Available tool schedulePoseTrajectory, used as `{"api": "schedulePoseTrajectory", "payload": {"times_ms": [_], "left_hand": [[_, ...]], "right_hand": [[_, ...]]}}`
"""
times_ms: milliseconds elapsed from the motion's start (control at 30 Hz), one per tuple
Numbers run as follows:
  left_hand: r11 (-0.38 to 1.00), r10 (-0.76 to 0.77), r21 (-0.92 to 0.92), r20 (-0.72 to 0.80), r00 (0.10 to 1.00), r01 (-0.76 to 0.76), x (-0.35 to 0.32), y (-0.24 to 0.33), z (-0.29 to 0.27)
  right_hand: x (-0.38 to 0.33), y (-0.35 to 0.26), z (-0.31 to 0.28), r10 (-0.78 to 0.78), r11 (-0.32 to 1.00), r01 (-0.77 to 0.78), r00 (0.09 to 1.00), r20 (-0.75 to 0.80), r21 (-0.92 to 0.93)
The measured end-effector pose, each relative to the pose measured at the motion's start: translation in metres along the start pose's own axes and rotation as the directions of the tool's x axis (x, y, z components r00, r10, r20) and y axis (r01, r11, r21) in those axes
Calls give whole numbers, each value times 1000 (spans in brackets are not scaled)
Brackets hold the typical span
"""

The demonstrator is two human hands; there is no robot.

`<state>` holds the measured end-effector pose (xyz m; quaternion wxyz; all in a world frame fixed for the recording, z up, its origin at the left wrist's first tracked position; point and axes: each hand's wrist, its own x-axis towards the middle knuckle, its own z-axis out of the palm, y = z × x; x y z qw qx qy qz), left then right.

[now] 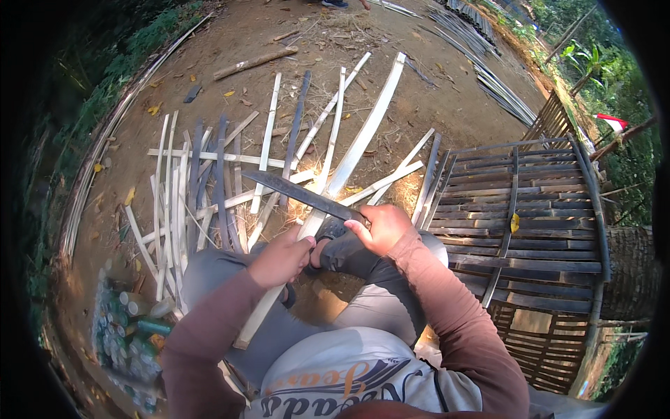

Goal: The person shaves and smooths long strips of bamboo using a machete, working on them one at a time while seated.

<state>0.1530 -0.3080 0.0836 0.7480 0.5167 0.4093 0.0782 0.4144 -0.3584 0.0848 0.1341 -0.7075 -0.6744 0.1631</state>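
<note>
A long pale bamboo strip (370, 129) slants from beside my lap out over the ground ahead. My left hand (281, 260) is wrapped round it near its lower end. In my right hand (382, 229) is a machete (296, 191), its dark blade pointing left and lying across the strip just beyond my left hand. The fingers of the right hand cover the machete's handle. Whether the blade's edge bites into the bamboo cannot be made out. Both hands are above my bent knees.
Several loose bamboo strips (272, 129) lie fanned out on the dirt ahead and left. To the right stands a slatted bamboo rack (516, 227). Bottles (132, 335) are heaped at lower left. A short log (255, 63) lies farther off; more poles (499, 91) lie far right.
</note>
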Motion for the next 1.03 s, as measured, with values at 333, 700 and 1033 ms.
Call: {"api": "schedulePoseTrajectory", "payload": {"times_ms": [333, 700, 1033], "left_hand": [[999, 35, -20, -33, 999, -36, -3, 3, -1], [932, 237, 306, -103, 966, -196, 8, -7, -4], [951, 185, 267, -99, 978, -153, 16, -19, -9]], "right_hand": [[-7, 0, 7, 45, 998, -44, 998, -36, 38], [0, -5, 19, -21, 1000, 20, 998, -60, -22], [23, 12, 47, 30, 998, -29, 1000, -4, 62]]}}
